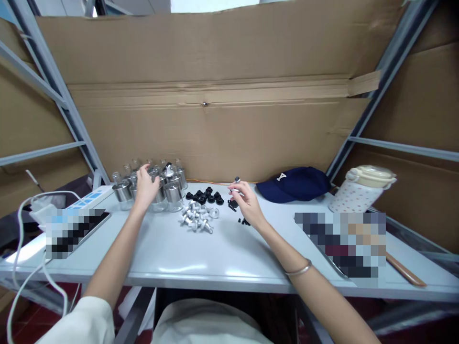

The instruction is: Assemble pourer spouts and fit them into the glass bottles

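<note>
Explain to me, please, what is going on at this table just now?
A person works at a white table with two bare hands. The left hand is at the cluster of clear bottles with silvery bands; whether it grips one, I cannot tell. The right hand holds up a small dark and silvery piece between its fingers. Between the hands lie round black parts and, nearer the person, a heap of silvery fittings.

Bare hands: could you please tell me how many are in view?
2: the left hand by the silver-banded glass bottles, the right hand near the small black parts.
</note>
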`<state>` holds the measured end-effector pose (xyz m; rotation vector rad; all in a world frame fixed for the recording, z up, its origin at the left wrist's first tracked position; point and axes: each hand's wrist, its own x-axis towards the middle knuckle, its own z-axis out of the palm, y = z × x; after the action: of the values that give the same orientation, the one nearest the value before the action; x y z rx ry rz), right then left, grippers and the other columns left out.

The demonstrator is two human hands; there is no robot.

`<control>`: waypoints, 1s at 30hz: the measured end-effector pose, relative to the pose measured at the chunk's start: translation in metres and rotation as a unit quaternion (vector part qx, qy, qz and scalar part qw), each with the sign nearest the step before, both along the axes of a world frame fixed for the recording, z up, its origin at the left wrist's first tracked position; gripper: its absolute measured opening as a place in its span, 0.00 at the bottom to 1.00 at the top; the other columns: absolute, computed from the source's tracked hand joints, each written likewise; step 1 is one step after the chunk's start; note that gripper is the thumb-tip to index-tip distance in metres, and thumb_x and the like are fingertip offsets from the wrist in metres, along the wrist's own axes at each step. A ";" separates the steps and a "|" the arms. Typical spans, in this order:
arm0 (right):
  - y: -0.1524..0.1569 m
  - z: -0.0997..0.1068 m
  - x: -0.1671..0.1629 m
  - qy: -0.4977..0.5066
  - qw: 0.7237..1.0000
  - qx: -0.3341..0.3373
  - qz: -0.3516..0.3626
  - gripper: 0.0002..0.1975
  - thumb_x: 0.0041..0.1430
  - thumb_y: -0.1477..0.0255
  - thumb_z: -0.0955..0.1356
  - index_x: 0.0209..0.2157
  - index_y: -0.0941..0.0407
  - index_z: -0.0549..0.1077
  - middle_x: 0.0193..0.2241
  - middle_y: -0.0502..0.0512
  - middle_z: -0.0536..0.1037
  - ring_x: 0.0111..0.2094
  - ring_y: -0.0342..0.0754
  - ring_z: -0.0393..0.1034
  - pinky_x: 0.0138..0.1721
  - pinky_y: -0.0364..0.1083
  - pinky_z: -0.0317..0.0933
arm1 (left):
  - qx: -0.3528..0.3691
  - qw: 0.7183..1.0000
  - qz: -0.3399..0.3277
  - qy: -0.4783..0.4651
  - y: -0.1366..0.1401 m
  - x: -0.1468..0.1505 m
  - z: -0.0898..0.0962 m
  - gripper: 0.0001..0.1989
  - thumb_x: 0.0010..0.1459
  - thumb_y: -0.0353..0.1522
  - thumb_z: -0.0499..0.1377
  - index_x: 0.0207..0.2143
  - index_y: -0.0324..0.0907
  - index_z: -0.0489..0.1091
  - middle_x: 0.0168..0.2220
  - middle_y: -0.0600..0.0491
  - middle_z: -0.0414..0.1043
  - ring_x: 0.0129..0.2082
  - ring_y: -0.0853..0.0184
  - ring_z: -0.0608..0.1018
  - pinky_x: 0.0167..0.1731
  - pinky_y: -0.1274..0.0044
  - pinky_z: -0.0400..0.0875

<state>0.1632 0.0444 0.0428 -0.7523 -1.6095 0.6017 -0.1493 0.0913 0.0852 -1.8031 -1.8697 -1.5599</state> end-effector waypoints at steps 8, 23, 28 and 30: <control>0.000 0.006 0.004 0.026 0.993 0.067 -0.098 0.10 0.62 0.64 0.61 0.38 0.53 0.70 0.39 0.55 0.65 0.35 0.45 0.67 0.33 0.46 0.66 | -0.089 0.995 -0.050 -0.004 -0.046 -0.017 0.004 0.17 0.49 0.35 0.58 0.43 0.41 0.66 0.36 0.49 0.74 0.39 0.59 0.77 0.44 0.67 0.70; -0.097 0.051 -0.023 -0.023 0.996 0.086 0.022 0.13 0.65 0.66 0.60 0.46 0.46 0.72 0.47 0.52 0.75 0.50 0.50 0.68 0.51 0.51 0.62 | -0.042 0.868 -0.457 -0.191 -0.144 0.118 -0.009 0.25 0.53 0.32 0.62 0.50 0.53 0.56 0.38 0.55 0.74 0.39 0.66 0.78 0.39 0.73 0.75; -0.108 0.046 -0.022 0.015 0.995 0.085 0.041 0.15 0.66 0.68 0.58 0.50 0.44 0.69 0.52 0.51 0.71 0.55 0.51 0.64 0.57 0.54 0.57 | -0.067 0.832 -0.509 -0.207 -0.142 0.144 -0.020 0.30 0.52 0.31 0.64 0.53 0.55 0.54 0.38 0.56 0.72 0.39 0.69 0.77 0.41 0.76 0.72; -0.107 0.040 -0.020 0.024 0.996 0.067 0.045 0.16 0.66 0.69 0.58 0.51 0.45 0.69 0.52 0.51 0.72 0.54 0.50 0.65 0.56 0.54 0.59 | -0.080 0.830 -0.508 -0.216 -0.142 0.148 -0.020 0.31 0.52 0.30 0.63 0.55 0.54 0.52 0.36 0.57 0.72 0.37 0.70 0.76 0.41 0.75 0.71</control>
<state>0.1431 -0.0625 0.0831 -0.5653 -1.6283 0.5654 -0.0015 -0.0504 0.0653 -3.0119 -1.1320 -2.2989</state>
